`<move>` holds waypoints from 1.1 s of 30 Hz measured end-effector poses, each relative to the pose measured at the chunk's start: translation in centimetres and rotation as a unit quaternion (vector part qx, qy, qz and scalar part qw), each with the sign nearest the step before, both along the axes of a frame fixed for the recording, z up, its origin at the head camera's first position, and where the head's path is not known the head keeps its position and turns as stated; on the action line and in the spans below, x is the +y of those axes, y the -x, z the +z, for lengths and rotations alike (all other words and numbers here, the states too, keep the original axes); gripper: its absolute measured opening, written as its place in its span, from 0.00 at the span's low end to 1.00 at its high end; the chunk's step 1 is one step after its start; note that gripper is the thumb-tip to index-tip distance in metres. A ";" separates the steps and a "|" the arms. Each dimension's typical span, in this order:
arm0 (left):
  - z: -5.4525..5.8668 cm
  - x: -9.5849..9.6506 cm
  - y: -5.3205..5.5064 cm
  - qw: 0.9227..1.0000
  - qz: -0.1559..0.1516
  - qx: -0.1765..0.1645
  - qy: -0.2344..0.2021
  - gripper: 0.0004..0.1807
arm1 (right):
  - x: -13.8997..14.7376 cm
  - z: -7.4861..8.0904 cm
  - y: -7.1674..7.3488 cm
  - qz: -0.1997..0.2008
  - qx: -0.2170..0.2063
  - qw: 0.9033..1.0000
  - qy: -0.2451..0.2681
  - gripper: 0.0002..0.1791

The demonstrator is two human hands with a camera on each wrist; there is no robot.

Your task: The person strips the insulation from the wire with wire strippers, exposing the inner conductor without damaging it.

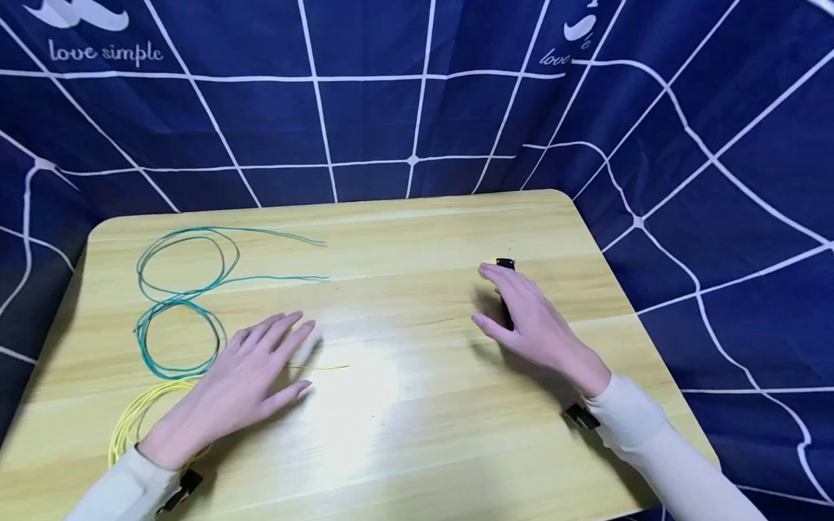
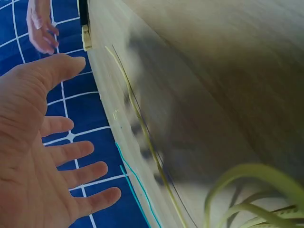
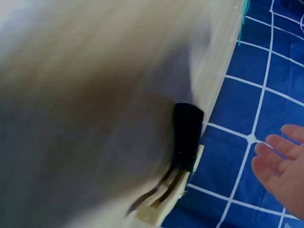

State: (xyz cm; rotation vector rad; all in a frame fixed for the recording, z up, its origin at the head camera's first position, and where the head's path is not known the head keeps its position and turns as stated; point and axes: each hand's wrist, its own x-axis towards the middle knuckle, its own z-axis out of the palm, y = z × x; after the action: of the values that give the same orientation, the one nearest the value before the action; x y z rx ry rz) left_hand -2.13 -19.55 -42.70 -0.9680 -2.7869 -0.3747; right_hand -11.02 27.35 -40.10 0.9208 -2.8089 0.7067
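My left hand (image 1: 244, 376) hovers over the table with its fingers spread, holding nothing. Below it lies a coil of yellow cable (image 1: 124, 427), partly hidden by the hand and wrist. One thin yellow end (image 2: 142, 126) runs out straight past the fingers. My right hand (image 1: 531, 315) is held above a small hand tool (image 1: 505, 263) on the right side of the table, fingers loosely extended. In the right wrist view the tool (image 3: 186, 135) shows a black part, curved dark prongs and a yellow part; its exact kind is unclear. No grip on it is visible.
Two loops of teal cable (image 1: 184, 294) lie beyond my left hand, their ends pointing right. The pale wooden table (image 1: 391, 253) has rounded corners. Dark blue cloth (image 1: 371, 123) with white lines hangs behind it and along both sides.
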 end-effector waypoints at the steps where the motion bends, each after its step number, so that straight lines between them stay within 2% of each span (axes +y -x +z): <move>1: 0.0 0.1 0.1 1.000 0.001 0.000 -0.002 0.47 | 0.3 -0.1 -0.1 -0.017 -0.014 1.000 0.005 0.41; 7: -0.3 0.2 0.0 1.000 0.008 -0.017 -0.008 0.39 | 2.2 -0.4 -0.7 -0.085 -0.100 0.990 0.051 0.36; 16: -1.3 0.4 -0.5 1.000 -0.002 -0.027 -0.005 0.26 | 4.1 -1.7 -0.9 -0.134 -0.144 0.979 0.059 0.42; 19: -1.6 0.5 -0.7 1.000 0.000 -0.029 -0.004 0.24 | 4.5 -2.3 -1.1 -0.140 -0.142 0.978 0.054 0.41; 26: -2.0 0.6 -0.3 1.000 0.009 -0.022 -0.011 0.22 | 5.2 -2.6 -0.9 -0.152 -0.087 0.983 0.050 0.33; 33: -1.9 0.6 0.1 1.000 0.005 -0.016 0.001 0.19 | 5.9 -2.6 -0.4 -0.154 -0.084 0.984 0.025 0.26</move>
State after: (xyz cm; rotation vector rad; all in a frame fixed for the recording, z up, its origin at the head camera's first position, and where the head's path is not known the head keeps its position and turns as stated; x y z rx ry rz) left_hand -2.23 -18.91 -44.62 -0.9562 -2.8201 -0.3894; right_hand -10.59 33.25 -42.67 0.4190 -2.9652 0.8368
